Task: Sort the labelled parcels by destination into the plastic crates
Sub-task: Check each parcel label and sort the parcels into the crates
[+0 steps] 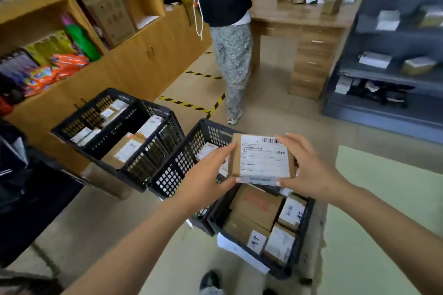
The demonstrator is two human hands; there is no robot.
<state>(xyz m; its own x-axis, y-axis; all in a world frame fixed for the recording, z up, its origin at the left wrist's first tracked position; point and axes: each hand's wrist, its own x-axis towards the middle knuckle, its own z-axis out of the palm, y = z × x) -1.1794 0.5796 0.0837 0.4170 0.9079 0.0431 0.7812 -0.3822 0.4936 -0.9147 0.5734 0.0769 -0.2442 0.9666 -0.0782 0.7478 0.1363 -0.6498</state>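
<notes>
Parcel (262,159) gripped at both side edges above crate (303,244).

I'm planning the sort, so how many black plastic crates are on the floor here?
4. Far-left crate by the wooden cabinet; a second against its right side; a third behind the held parcel; the nearest below both hands. Others may be out of view.

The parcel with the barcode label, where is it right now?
The parcel is held up in mid-frame between the left hand and right hand, above the black crates.
</notes>
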